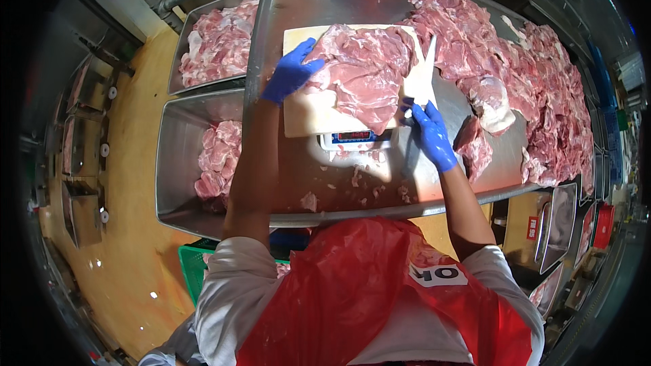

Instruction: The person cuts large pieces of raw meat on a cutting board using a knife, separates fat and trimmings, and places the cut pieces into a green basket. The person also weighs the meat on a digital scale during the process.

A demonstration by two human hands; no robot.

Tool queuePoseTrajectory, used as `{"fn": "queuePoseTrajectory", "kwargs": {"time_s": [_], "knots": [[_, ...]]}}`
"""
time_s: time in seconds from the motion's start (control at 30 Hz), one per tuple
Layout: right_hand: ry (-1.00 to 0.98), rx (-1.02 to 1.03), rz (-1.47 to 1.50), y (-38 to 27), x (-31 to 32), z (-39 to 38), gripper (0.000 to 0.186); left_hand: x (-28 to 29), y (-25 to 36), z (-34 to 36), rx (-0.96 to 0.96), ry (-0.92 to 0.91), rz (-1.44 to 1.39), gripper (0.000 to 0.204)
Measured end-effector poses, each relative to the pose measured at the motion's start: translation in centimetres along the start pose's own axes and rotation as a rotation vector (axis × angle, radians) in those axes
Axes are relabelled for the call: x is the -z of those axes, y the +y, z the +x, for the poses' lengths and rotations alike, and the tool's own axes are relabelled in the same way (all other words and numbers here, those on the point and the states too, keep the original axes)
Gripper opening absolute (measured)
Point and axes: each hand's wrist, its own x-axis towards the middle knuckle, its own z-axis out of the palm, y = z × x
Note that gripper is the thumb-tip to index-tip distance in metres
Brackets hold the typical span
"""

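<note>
A broad piece of raw pink meat [356,71] lies on a pale cutting board [305,118], which sits over a scale [356,139] with a lit display. My left hand [291,74], in a blue glove, rests at the board's left side, thumb and fingers apart against the meat's edge. My right hand [432,134], also blue-gloved, is closed on a knife [430,54] beside the board's right edge, blade pointing away from me. Glare washes out part of the board there.
The steel table [271,13] bears a big meat pile [549,115] at right and scraps near me. Steel tubs of meat [173,68] [176,156] stand at left, a green crate [190,264] below them. Trays [563,217] and a red container [603,224] are at lower right.
</note>
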Motion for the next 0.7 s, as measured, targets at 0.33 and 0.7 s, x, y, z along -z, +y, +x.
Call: {"fn": "queuePoseTrajectory", "kwargs": {"time_s": [0.33, 0.7], "knots": [[-0.141, 0.021, -0.045, 0.0, -1.0, -0.1, 0.029, -1.0, 8.6, -5.1, -0.247, 0.469, 0.436, 0.022], [0.136, 0.516, -0.906, -2.8, 14.7, 2.0, 0.015, -4.2, 16.9, -9.3, -0.165, 0.353, 0.549, 0.028]]}}
